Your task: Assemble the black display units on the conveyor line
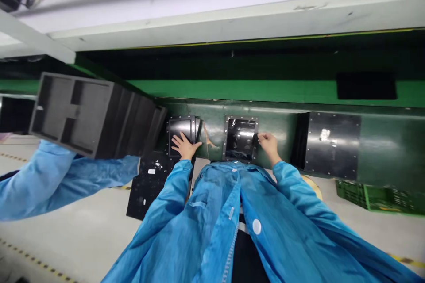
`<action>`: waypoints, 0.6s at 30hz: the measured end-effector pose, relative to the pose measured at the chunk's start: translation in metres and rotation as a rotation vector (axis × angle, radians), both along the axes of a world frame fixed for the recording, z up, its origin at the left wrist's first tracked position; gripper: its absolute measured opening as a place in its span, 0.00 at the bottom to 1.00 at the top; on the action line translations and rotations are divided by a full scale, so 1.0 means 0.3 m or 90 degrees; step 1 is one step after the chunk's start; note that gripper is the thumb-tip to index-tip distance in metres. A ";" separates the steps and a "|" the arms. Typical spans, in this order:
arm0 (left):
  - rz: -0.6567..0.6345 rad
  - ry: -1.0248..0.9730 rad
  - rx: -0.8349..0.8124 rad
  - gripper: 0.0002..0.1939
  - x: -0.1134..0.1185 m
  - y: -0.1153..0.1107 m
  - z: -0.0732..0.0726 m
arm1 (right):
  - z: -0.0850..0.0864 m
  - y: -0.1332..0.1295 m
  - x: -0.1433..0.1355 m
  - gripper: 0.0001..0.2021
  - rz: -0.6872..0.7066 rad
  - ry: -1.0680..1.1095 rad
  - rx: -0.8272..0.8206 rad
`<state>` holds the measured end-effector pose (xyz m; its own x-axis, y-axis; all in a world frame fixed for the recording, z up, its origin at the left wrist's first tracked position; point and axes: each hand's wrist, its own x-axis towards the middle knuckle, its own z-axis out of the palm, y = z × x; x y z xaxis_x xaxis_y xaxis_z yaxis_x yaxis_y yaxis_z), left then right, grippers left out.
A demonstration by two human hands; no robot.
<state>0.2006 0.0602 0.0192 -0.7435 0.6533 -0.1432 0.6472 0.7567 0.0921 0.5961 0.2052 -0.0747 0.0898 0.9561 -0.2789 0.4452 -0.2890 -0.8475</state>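
My left hand (pixel 186 146) rests with fingers spread on the top of a small stack of shiny black studded panels (pixel 179 126). To its right, a black tray-like panel (pixel 241 139) with a studded rim and a glossy recessed middle lies on the green bench. My right hand (pixel 268 143) is at that panel's right edge, fingertips pinched together. Something small and dark shows by these fingertips, but I cannot make out what it is or whether it is part of the panel.
A stack of black compartment trays (pixel 89 115) stands at left, by a person's blue sleeves (pixel 66 172). Farther right on the bench (pixel 381 141) is another stack of black studded panels (pixel 334 146). A green crate (pixel 378 199) sits below. A white shelf (pixel 232 22) runs overhead.
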 end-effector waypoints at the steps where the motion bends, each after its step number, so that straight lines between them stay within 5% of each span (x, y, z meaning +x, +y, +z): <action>1: -0.018 -0.007 -0.039 0.65 -0.005 -0.013 -0.003 | 0.002 -0.033 -0.032 0.19 0.013 0.037 -0.027; 5: -0.081 0.019 -0.091 0.53 0.028 -0.020 -0.005 | 0.066 -0.138 -0.226 0.12 0.134 0.122 -0.104; 9: -0.158 0.010 -0.096 0.43 0.074 -0.062 0.054 | 0.123 -0.187 -0.385 0.06 0.283 0.151 -0.126; 14: -0.141 -0.006 -0.070 0.36 0.030 -0.131 0.242 | 0.147 -0.236 -0.439 0.06 0.338 0.169 -0.216; 18: -0.029 -0.094 0.180 0.28 -0.084 -0.152 0.389 | 0.177 -0.259 -0.461 0.15 0.314 0.256 -0.262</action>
